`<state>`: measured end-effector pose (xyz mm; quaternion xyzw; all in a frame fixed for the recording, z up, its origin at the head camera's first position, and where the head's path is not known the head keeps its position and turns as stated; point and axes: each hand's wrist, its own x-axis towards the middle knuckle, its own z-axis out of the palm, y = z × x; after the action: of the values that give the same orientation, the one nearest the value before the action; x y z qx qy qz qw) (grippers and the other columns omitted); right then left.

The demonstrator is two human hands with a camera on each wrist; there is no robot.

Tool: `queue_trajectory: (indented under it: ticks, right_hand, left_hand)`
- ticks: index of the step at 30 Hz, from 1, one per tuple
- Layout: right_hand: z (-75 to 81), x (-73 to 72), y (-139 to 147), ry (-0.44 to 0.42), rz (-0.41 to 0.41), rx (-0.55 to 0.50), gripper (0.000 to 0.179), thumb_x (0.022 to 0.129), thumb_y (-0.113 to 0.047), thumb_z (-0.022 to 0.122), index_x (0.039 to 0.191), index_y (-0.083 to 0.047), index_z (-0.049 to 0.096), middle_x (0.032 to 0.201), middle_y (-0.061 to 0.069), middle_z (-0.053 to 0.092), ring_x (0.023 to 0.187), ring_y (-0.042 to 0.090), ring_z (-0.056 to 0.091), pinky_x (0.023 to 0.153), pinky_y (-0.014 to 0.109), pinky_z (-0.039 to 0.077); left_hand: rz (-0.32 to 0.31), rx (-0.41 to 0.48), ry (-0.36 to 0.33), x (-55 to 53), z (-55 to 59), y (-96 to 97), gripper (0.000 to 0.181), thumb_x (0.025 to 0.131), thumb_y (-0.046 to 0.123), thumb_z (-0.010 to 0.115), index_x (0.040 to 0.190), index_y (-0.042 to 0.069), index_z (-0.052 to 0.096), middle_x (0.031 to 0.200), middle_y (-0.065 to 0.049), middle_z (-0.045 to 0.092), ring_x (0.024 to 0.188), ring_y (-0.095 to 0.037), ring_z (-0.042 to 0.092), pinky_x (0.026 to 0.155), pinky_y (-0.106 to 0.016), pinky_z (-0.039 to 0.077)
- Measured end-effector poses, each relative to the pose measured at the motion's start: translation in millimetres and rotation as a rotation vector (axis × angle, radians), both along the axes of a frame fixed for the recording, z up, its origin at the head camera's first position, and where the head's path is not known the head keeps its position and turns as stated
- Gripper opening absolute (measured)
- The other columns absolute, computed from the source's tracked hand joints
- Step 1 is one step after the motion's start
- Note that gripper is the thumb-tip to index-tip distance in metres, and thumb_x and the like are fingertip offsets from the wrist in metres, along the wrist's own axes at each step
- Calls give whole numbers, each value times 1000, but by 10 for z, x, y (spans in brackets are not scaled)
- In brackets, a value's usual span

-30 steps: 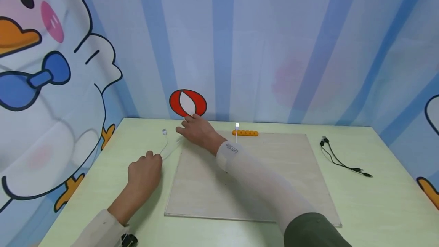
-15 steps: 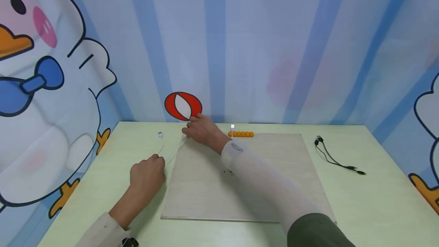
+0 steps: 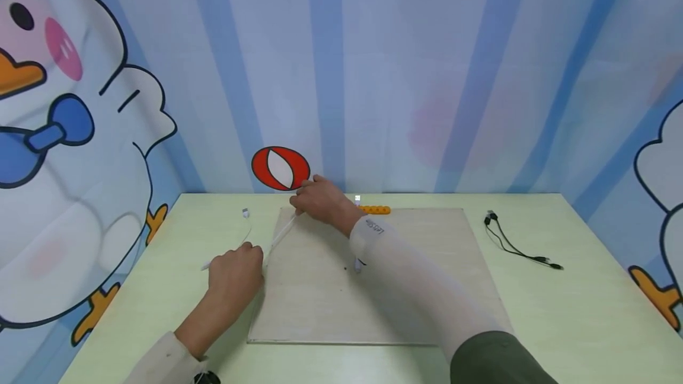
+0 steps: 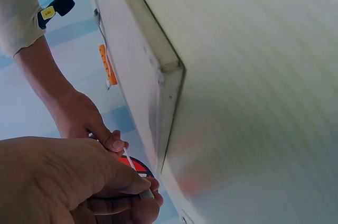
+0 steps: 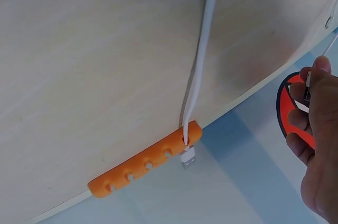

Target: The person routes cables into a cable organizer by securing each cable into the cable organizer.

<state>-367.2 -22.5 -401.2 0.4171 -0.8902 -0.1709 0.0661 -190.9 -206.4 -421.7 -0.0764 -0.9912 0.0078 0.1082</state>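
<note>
A white USB cable (image 3: 284, 232) runs between the two hands over the board's left edge. The right hand (image 3: 325, 201) pinches it near its USB plug (image 5: 308, 89), which shows between thumb and fingers in the right wrist view. Closer to the body, the left hand (image 3: 235, 274) grips the cable, and a white connector (image 3: 207, 265) pokes out on its left. Behind that hand lies another white USB plug (image 3: 245, 213) with a thin cord. An orange cable holder (image 5: 148, 158) sits at the board's far edge, a second white cable (image 5: 200, 55) in its end slot.
A pale flat board (image 3: 405, 301) lies on the light table (image 3: 565, 313). To its right is a black split cable (image 3: 517, 248). A cartoon-printed backdrop (image 3: 384, 76) stands behind the table.
Both hands have shifted right, the right one further, and the cable between them shows more plainly. A white connector has come into sight left of the left hand. The head view has tilted slightly.
</note>
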Motion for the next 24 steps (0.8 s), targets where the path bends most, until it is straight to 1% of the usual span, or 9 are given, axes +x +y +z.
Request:
queue_trajectory:
  ticks: [6,11,14,18,21,24]
  right_hand:
    - [13,-36,77,-23,-10,-6,28,114,-40,67,136,-28,78,129,-7,84,120,17,66,108,36,49]
    - [28,-17,153,-55,-27,-15,24,113,-41,70,131,-30,81,123,-7,85,118,17,66,103,34,49]
    - [34,-10,192,-63,-25,-20,24,112,-41,70,130,-30,82,121,-7,85,115,17,66,100,33,47]
    - [34,-16,249,-64,-31,-24,27,111,-43,70,131,-28,82,118,-8,86,112,17,65,99,32,46]
    - [35,-22,295,-73,-44,-26,27,111,-43,71,130,-28,83,116,-8,86,110,17,64,98,32,45]
    - [43,-26,337,-80,-50,-27,26,111,-43,71,128,-27,83,115,-9,86,108,17,64,97,32,45]
  left_hand:
    - [-10,-1,-1,-6,19,56,11,95,-1,72,86,3,74,78,-11,66,63,-33,70,53,-51,56]
    - [-31,-11,7,8,-3,105,11,95,0,71,86,3,74,78,-11,68,67,-36,72,54,-52,57]
    - [-34,-19,-10,14,4,146,10,95,0,72,86,3,75,77,-11,69,66,-33,72,54,-50,57]
    - [-39,-20,-41,16,21,211,10,95,1,74,85,4,74,76,-12,69,64,-28,68,54,-48,56]
    - [-57,-16,-37,20,22,254,10,94,0,75,84,3,73,74,-12,68,62,-27,67,52,-47,55]
    - [-86,-16,-22,-1,-26,282,8,91,-1,76,84,3,73,73,-12,68,61,-26,66,51,-47,54]
